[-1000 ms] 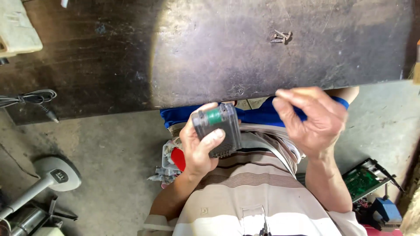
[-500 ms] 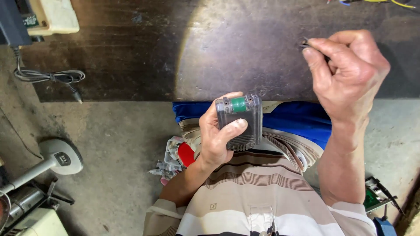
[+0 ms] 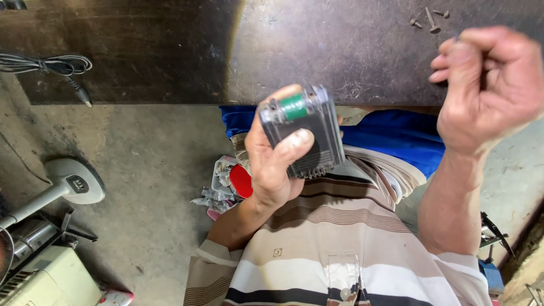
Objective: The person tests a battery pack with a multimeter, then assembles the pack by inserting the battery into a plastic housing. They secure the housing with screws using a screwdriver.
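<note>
module (image 3: 303, 133): dark ribbed matt plastic | tabletop (image 3: 170, 51): worn dull wood

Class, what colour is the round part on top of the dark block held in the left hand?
Green, on the dark grey block; head view.

Daylight, moderately bright. Soft glare patch on dark table (image 3: 317, 51) above left hand (image 3: 272, 164). Right hand (image 3: 487, 85) slightly motion-blurred. Left of it, table in shadow.
</note>
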